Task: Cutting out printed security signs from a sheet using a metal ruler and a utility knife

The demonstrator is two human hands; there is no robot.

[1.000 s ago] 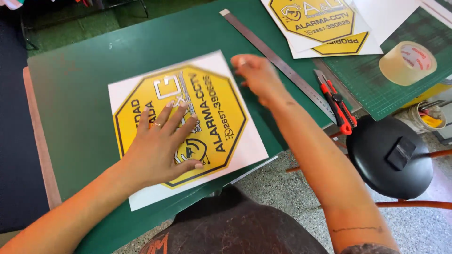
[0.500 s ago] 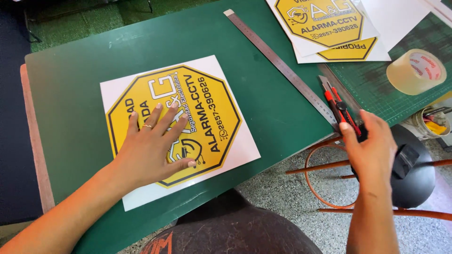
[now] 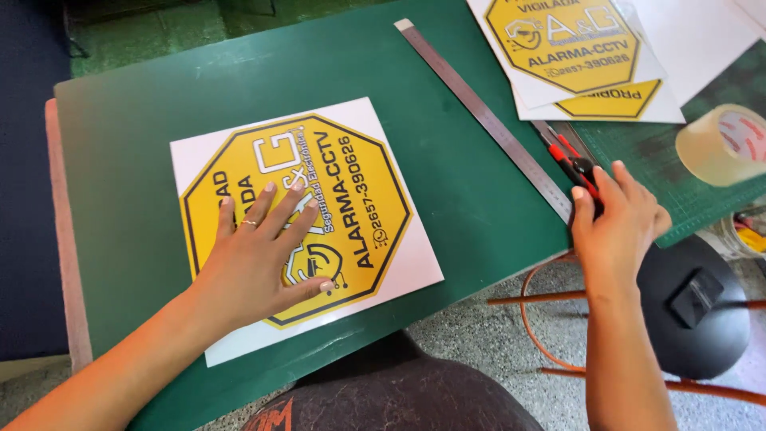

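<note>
Left hand (image 3: 259, 251) flat, grip released, on yellow octagonal sign sheet (image 3: 307, 223). Right hand (image 3: 618, 227) grasping red-black utility knife (image 3: 576, 164) beside steel ruler (image 3: 487, 120), green tabletop (image 3: 463, 215).

Bystanders on our green table

We see a long steel ruler (image 3: 487, 120) lying diagonally, a roll of clear tape (image 3: 722, 144) on the cutting mat (image 3: 678, 183) at right, more yellow octagon prints (image 3: 570, 48) stacked at the top, and a black round stool (image 3: 694, 311) below the edge.
</note>
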